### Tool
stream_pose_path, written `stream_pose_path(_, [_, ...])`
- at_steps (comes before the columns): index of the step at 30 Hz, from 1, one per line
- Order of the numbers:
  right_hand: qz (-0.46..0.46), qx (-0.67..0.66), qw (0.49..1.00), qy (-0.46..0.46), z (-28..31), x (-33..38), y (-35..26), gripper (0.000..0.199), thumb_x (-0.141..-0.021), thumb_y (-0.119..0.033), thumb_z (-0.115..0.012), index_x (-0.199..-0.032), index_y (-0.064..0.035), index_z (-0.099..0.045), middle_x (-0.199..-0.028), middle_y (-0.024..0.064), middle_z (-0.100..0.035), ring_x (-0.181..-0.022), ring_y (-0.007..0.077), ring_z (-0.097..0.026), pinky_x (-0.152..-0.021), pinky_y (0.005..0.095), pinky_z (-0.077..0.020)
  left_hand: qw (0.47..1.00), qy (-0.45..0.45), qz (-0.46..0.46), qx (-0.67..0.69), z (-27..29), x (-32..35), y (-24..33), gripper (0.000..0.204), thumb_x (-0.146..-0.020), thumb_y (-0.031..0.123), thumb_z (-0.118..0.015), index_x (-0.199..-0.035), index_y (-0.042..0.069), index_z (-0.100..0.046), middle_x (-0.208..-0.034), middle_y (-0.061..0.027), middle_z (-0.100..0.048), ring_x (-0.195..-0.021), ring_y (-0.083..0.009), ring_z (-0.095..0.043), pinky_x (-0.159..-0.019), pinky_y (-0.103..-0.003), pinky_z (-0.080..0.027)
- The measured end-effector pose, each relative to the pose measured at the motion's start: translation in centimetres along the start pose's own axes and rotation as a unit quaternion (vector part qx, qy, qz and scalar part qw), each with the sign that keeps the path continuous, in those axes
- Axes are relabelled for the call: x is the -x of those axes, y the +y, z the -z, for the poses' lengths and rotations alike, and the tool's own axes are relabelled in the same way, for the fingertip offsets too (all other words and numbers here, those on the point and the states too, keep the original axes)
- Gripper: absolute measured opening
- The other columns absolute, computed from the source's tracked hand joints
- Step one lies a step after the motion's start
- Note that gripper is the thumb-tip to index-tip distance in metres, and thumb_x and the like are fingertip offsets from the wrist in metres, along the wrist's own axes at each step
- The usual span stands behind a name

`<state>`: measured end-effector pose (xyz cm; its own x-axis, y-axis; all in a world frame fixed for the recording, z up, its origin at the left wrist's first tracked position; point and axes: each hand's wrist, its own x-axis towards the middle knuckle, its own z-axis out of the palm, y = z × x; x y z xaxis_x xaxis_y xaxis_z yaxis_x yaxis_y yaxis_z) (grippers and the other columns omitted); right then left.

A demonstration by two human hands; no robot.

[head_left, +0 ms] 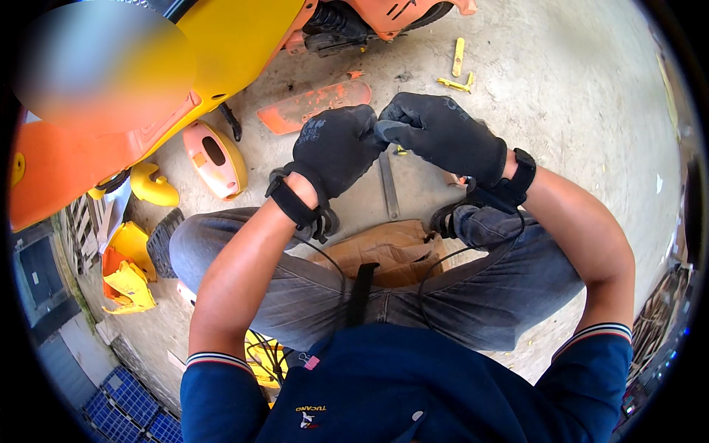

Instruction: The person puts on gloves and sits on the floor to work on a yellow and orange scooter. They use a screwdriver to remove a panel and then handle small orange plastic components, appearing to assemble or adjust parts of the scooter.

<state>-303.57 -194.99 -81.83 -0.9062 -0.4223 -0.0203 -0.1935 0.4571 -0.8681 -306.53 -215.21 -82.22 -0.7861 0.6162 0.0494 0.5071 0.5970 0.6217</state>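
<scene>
Both my hands wear black work gloves and meet in front of me above the concrete floor. My left hand [336, 144] is closed, its fingertips up against the right one. My right hand [439, 133] is closed too, thumb toward the left hand. Whatever they pinch, if anything, is hidden by the gloves. Below and between them a flat grey metal bar [389, 188] shows, apparently on the floor, its far end near the right glove. A tiny yellow piece [400, 150] is beside that end. Just beyond my left hand is a scuffed orange panel [314, 105], partly covered by the glove.
A large yellow and orange vehicle body [244, 44] fills the upper left. An orange-yellow oval part [215, 160] and a curved yellow piece [154, 185] lie left. Yellow strips [459, 57] lie ahead. Brown cardboard [388, 251] is between my legs; black cables [340, 269] hang from my wrists.
</scene>
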Motion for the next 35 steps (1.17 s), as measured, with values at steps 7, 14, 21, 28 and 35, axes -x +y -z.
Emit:
stream_pose_path(7, [0.07, 0.085, 0.994, 0.021, 0.7, -0.1, 0.4, 0.016, -0.09, -0.017, -0.055, -0.093, -0.0016, -0.06, -0.077, 0.0142, -0.059, -0.073, 0.0294, -0.06, -0.068, 0.0374, -0.0495, 0.999, -0.02, 0.01, 0.037, -0.1, -0.1, 0.2, 0.019, -0.085, 0.023, -0.064, -0.08, 0.004, -0.06, -0.065, -0.0121, -0.058, -0.061, -0.0287, -0.058, -0.057, -0.038, -0.043])
stream_pose_path(14, [-0.121, -0.098, 0.988, 0.012, 1.1, -0.5, -0.3, 0.028, -0.097, -0.022, -0.05, -0.086, 0.0003, -0.062, -0.071, 0.0116, -0.06, -0.061, 0.0199, -0.058, -0.06, 0.0317, -0.0495, 0.983, -0.075, 0.1, 0.133, 0.4, -0.4, 0.3, 0.022, -0.087, 0.023, -0.063, -0.083, 0.002, -0.061, -0.063, -0.0073, -0.057, -0.054, -0.0155, -0.051, -0.054, -0.031, -0.041])
stream_pose_path(21, [-0.131, -0.105, 0.986, 0.012, 1.3, -0.5, 0.1, 0.034, -0.099, -0.026, -0.046, -0.084, -0.0002, -0.062, -0.067, 0.0084, -0.06, -0.058, 0.0166, -0.056, -0.059, 0.0306, -0.0486, 0.952, -0.11, 0.179, 0.222, 0.7, -0.5, 0.1, 0.022, -0.088, 0.025, -0.063, -0.08, 0.005, -0.062, -0.063, -0.0002, -0.057, -0.054, -0.008, -0.048, -0.049, -0.025, -0.038])
stream_pose_path(28, [0.021, -0.052, 0.998, 0.034, 1.1, -0.4, 1.2, 0.017, -0.086, -0.013, -0.056, -0.095, -0.0008, -0.062, -0.083, 0.0126, -0.059, -0.078, 0.0272, -0.06, -0.069, 0.037, -0.0498, 0.965, -0.101, 0.136, 0.199, 0.3, -0.3, -0.4, 0.023, -0.089, 0.024, -0.06, -0.08, 0.003, -0.061, -0.061, -0.0014, -0.057, -0.054, -0.0086, -0.052, -0.047, -0.025, -0.041])
stream_pose_path(35, [0.168, 0.146, 0.971, 0.089, 0.3, 0.0, 1.8, 0.017, -0.078, -0.011, -0.059, -0.092, -0.0034, -0.064, -0.089, 0.0139, -0.061, -0.087, 0.03, -0.061, -0.072, 0.0402, -0.0507, 0.934, -0.156, 0.234, 0.22, 0.3, -1.1, 0.4, 0.02, -0.088, 0.023, -0.063, -0.09, 0.004, -0.064, -0.067, -0.0035, -0.061, -0.059, -0.0094, -0.058, -0.054, -0.025, -0.046])
